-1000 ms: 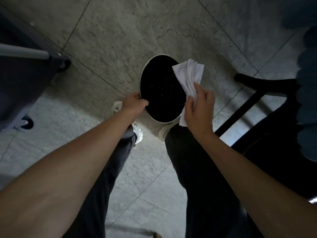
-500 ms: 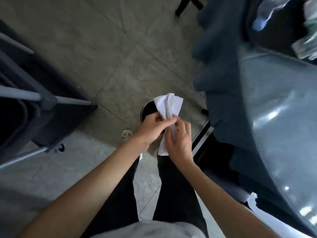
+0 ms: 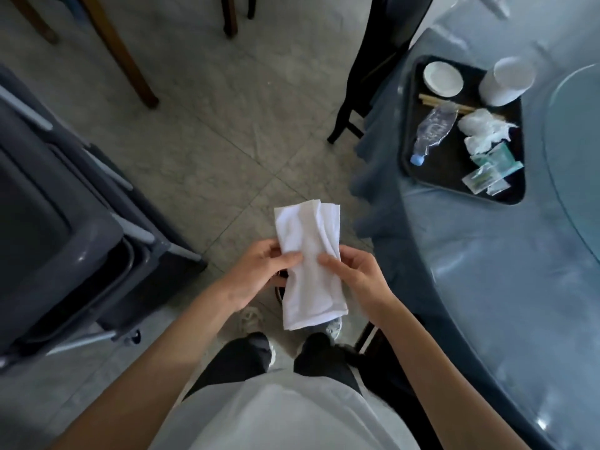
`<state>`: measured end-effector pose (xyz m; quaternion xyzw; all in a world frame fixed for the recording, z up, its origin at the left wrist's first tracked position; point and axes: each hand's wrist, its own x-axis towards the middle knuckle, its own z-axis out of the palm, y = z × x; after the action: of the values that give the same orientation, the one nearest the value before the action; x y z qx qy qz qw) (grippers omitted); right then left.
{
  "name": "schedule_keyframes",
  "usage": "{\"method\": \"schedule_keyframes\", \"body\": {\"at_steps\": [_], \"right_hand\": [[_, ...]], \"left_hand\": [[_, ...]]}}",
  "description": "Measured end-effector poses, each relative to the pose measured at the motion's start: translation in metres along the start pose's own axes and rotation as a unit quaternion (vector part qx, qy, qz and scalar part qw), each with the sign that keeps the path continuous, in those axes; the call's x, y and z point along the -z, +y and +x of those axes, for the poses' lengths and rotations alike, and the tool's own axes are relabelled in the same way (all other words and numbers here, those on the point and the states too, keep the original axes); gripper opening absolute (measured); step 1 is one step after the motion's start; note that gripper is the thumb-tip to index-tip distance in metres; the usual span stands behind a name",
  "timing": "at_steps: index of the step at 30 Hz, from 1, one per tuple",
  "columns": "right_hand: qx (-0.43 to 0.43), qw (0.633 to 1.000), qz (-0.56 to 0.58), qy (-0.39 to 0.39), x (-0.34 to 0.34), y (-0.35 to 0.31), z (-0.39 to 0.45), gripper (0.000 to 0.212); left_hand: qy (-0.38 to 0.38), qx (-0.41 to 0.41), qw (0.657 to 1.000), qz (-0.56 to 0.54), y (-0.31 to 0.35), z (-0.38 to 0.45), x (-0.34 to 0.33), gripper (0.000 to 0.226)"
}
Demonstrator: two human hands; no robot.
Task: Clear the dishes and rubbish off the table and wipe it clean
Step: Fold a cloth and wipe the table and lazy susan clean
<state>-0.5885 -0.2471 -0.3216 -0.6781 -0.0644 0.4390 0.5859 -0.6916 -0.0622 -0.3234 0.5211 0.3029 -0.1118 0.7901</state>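
Head view: both hands are holding a folded white cloth [image 3: 308, 264] over the floor.
Left hand [image 3: 259, 271] and right hand [image 3: 354, 274] are pinching its sides; at 2 o'clock, a black tray [image 3: 431, 177] is sitting on the table [image 3: 487, 287].

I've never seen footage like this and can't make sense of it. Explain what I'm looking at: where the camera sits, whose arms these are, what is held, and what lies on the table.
There is no machine here. The camera is worn on a person's head and looks down, so you see their own arms, legs and the floor. The left hand and right hand together hold a folded white cloth. At right is a round table with a blue cover. On it sits a black tray carrying a small white dish, a white cup, chopsticks, a crushed plastic bottle, crumpled tissues and wrappers. At left stands a grey cart.
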Motion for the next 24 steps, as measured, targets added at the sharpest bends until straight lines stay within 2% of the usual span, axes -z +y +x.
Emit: {"method": "schedule_keyframes", "body": {"at_steps": [4, 10, 14, 17, 19, 23, 24], "right_hand": [[0.018, 1.0, 0.0, -0.019, -0.02, -0.015, -0.002, 0.026], [0.034, 0.999, 0.029, -0.019, -0.062, -0.025, 0.005, 0.028], [0.039, 0.998, 0.051, -0.025, -0.087, -0.036, 0.014, 0.042], [0.032, 0.998, 0.041, -0.031, -0.103, -0.045, 0.019, 0.048], [0.041, 0.999, 0.023, -0.019, -0.11, -0.048, 0.022, 0.047], [0.078, 0.996, -0.035, -0.019, -0.121, -0.056, 0.028, 0.041], [0.083, 0.995, -0.05, -0.02, -0.123, -0.058, 0.031, 0.041]], "left_hand": [[0.018, -0.037, 0.999, 0.016, 0.011, -0.016, 0.031, 0.03], [0.078, -0.077, 0.994, -0.015, 0.022, -0.032, 0.066, 0.031], [0.092, -0.106, 0.99, -0.028, 0.029, -0.042, 0.08, 0.034], [0.1, -0.125, 0.987, 0.012, 0.035, -0.049, 0.086, 0.026], [0.131, -0.136, 0.981, 0.045, 0.037, -0.049, 0.087, 0.022], [0.227, -0.17, 0.949, 0.137, 0.044, -0.039, 0.087, 0.043], [0.237, -0.182, 0.943, 0.143, 0.048, -0.038, 0.085, 0.042]]}}
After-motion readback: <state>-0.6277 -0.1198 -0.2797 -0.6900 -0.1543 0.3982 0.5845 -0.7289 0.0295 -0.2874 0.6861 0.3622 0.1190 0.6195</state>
